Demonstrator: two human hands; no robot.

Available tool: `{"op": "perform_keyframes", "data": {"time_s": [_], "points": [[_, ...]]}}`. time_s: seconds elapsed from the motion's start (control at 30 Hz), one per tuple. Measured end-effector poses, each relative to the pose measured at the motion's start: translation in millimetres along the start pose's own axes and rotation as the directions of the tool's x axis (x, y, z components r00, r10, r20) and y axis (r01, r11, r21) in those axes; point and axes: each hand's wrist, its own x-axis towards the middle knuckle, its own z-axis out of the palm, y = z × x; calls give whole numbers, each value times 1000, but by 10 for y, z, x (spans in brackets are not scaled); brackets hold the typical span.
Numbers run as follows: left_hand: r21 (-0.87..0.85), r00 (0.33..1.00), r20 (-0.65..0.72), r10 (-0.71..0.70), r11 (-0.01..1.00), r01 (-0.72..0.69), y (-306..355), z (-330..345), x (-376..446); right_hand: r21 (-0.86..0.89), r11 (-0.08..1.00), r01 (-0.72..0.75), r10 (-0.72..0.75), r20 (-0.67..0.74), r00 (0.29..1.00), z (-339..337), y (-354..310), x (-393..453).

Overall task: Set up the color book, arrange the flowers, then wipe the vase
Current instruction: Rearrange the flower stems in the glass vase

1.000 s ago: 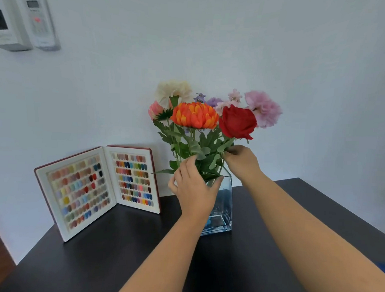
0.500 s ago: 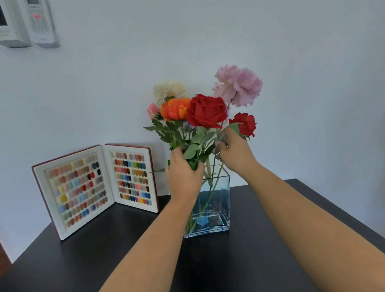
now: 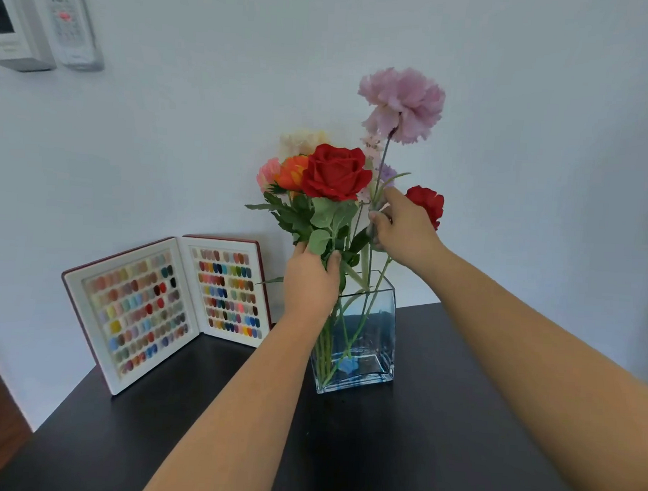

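Up goes the pink bloom (image 3: pixel 403 102), now standing well clear of the bunch! The right hand (image 3: pixel 405 226) pinches its stem, the left hand (image 3: pixel 309 282) is closed round the other stems above the vase (image 3: pixel 362 343) near the bench's back edge. Arranging is underway; the book (image 3: pixel 163 309) stands open as before, wiping comes later.

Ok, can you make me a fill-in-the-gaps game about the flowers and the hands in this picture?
1. The tallest flower, held up by the right hand, is coloured ____.
2. The left hand grips the bunch of stems just above the glass ____.
3. The color book stands open on the ____ side of the vase.
4. The table is coloured ____.

Missing words: pink; vase; left; black
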Motion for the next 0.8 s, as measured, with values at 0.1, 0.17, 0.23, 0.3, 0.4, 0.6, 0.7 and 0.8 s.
{"op": "perform_keyframes", "data": {"time_s": [0.1, 0.17, 0.23, 0.3, 0.4, 0.6, 0.7, 0.8], "points": [[-29, 1000, 15, -17, 999, 18, 48, 37, -16, -98, 995, 26, -18, 86, 996, 129, 43, -27], [-78, 999, 27, -34, 996, 36, 46, 55, -18, -113, 993, 13, -1, 109, 994, 207, 66, -59], [-127, 996, 29, -80, 988, 83, 18, 56, -17, -49, 999, -22, 26, 89, 996, 248, 93, -76], [-174, 994, 10, -112, 978, 112, -4, 48, -38, 11, 999, -53, 52, 75, 996, 263, 109, -76], [-259, 989, -72, -130, 960, 107, -2, 43, -123, 11, 999, -39, 38, 67, 997, 283, 124, -81], [-377, 955, -181, -236, 913, 154, 23, 134, -247, 37, 999, -29, 28, 23, 999, 318, 176, -185], [-375, 962, -176, -210, 918, 131, 51, 190, -254, 130, 988, -84, 84, 6, 996, 305, 202, -202], [-345, 969, -171, -178, 932, 110, 75, 237, -240, 232, 956, -177, 184, -10, 983, 307, 194, -185]]}}
